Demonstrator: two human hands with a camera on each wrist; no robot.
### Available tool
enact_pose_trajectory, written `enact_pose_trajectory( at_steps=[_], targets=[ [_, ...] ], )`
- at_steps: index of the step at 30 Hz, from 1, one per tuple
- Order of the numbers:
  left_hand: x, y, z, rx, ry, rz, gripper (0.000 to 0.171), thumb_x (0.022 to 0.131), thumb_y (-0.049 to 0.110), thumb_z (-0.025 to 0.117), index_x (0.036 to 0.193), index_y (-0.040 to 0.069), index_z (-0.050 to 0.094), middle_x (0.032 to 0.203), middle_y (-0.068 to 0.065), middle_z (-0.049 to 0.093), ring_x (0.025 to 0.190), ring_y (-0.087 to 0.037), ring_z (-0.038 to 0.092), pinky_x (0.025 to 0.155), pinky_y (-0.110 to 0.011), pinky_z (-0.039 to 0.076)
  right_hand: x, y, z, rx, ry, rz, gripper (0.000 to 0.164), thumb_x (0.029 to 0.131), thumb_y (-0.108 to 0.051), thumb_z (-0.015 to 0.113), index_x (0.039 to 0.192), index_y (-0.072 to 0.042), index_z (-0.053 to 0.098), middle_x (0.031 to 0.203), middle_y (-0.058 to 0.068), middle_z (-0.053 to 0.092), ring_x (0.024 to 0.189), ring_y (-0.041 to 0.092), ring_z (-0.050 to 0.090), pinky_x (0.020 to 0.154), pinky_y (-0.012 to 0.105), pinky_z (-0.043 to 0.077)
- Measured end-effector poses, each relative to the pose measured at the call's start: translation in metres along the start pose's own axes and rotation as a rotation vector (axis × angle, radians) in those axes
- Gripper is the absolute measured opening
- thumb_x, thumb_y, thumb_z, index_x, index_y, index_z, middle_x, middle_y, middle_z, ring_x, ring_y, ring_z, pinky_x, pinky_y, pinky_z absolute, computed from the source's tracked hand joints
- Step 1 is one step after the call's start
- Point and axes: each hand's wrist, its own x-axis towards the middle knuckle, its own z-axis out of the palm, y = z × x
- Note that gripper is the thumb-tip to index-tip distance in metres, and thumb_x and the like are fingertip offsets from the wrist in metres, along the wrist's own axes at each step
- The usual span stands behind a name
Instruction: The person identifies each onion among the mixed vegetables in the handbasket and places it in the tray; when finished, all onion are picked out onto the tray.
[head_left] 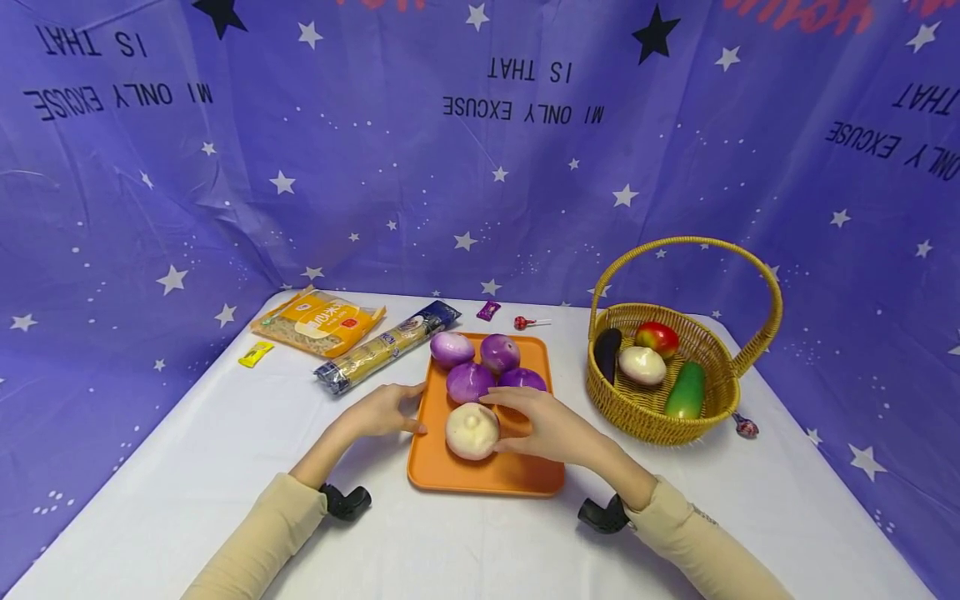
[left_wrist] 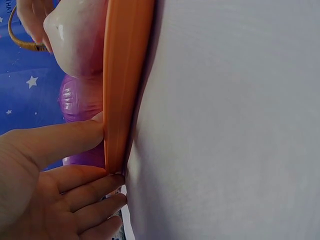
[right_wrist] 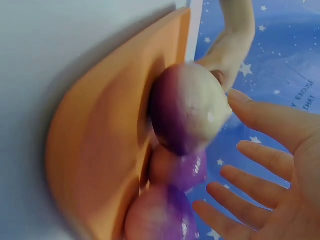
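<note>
An orange tray [head_left: 525,477] lies on the table with several purple toy onions [head_left: 470,383] toward its far end. Nearer to me on it sits a round toy vegetable [head_left: 472,432], cream above and purple below. My left hand [head_left: 384,412] touches the tray's left rim; in the left wrist view its thumb [left_wrist: 65,142] meets the side and the fingers extend fairly straight. Beside the cream vegetable is my right hand [head_left: 543,423], thumb at its right side. Its fingers [right_wrist: 255,187] are spread in the right wrist view, curled round nothing; I cannot tell whether the thumb touches.
To the right stands a wicker basket [head_left: 637,427] with a tall handle, holding a dark long vegetable, a red fruit, a pale vegetable and a green one. Behind left lie an orange-yellow bag [head_left: 318,321] and a pasta packet [head_left: 390,346]. Candies and lollipops [head_left: 746,426] are scattered about.
</note>
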Motion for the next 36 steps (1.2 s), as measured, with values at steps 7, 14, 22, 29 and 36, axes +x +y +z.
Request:
enact_pose_trajectory(
  at_steps=[7,14,22,29,36],
  targets=[
    [0.0,0.0,-0.001,0.012,0.006,0.014,0.08,0.077,0.031,0.081,0.14,-0.004,0.046,0.137,-0.024,0.05,0.128,-0.041,0.044,0.108,-0.052,0.034,-0.027,0.011,-0.023,-0.009,0.04,0.003,0.063,0.079,-0.028,0.08,0.135,-0.011,0.057,0.135,0.002,0.057,0.126,0.022,0.05,0.106,0.042,0.04],
    [-0.001,-0.001,-0.002,0.016,0.012,0.023,0.081,0.077,0.032,0.081,0.14,-0.004,0.046,0.136,-0.024,0.051,0.127,-0.042,0.045,0.107,-0.053,0.035,-0.051,0.025,-0.055,-0.056,0.074,0.046,0.062,0.079,-0.029,0.081,0.134,-0.012,0.057,0.135,-0.001,0.057,0.127,0.022,0.05,0.106,0.042,0.041],
    [-0.001,0.0,-0.002,0.003,0.015,0.019,0.082,0.076,0.031,0.082,0.14,-0.005,0.046,0.137,-0.025,0.05,0.128,-0.042,0.044,0.107,-0.053,0.034,-0.065,0.053,-0.106,-0.135,0.012,0.11,0.06,0.079,-0.029,0.081,0.132,-0.012,0.059,0.131,0.003,0.059,0.121,0.025,0.053,0.1,0.046,0.046],
    [0.0,-0.001,-0.002,0.007,0.015,0.024,0.082,0.075,0.031,0.082,0.139,-0.004,0.046,0.136,-0.025,0.051,0.127,-0.042,0.044,0.107,-0.053,0.034,-0.059,0.091,-0.151,-0.185,-0.038,0.196,0.055,0.08,-0.034,0.079,0.129,-0.015,0.062,0.096,0.004,0.065,0.068,0.012,0.053,0.066,0.033,0.048],
    [0.001,-0.003,0.0,0.009,0.014,0.034,0.081,0.075,0.032,0.082,0.139,-0.004,0.047,0.135,-0.025,0.052,0.126,-0.042,0.045,0.107,-0.052,0.035,-0.049,0.124,-0.172,-0.127,-0.158,0.283,0.053,0.085,-0.026,0.075,0.133,-0.01,0.059,0.126,0.009,0.063,0.1,0.027,0.06,0.085,0.044,0.049]
  ],
)
